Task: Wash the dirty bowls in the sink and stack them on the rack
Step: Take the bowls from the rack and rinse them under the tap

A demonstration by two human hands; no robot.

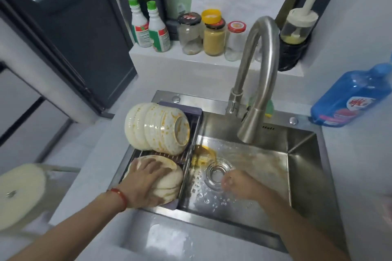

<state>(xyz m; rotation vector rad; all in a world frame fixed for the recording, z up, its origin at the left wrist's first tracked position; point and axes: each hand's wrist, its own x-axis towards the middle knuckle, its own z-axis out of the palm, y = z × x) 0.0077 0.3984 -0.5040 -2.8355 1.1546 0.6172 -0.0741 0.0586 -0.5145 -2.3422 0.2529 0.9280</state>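
Note:
A purple-framed wire rack sits across the left side of the steel sink. At its far end lies a sideways stack of several cream bowls smeared with yellow sauce. At its near end sits a second stack of cream bowls, upside down. My left hand rests on top of this near stack, fingers spread over the top bowl. My right hand hovers blurred over the wet basin beside the drain, holding nothing that I can see. Yellow residue lies on the basin floor near the rack.
The curved steel faucet arches over the basin. A blue detergent bottle lies on the counter at right. Spray bottles and jars line the ledge behind. A white round lid sits at the left.

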